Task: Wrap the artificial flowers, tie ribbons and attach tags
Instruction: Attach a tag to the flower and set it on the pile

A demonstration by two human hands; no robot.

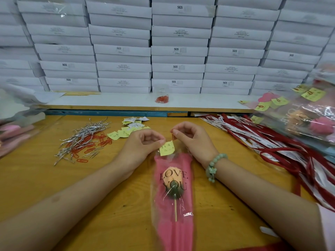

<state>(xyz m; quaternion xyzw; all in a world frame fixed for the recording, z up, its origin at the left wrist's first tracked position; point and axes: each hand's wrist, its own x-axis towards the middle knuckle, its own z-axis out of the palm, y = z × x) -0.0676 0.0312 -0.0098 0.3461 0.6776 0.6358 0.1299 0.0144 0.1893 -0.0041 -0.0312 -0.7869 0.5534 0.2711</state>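
L hand (143,142) pinches small yellow paper tag (167,148) atop pink cellophane-sleeved artificial flower (173,185); R hand (188,136) pinches red wire paperclip (173,135), hands close.

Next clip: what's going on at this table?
A person is tagging a wrapped artificial flower that lies on the wooden table. The left hand pinches a yellow tag at the wrap's top edge. The right hand pinches a red paper clip just above it, apparently not yet slid on. To the left lie loose clips and silver ties, to the right ribbons.
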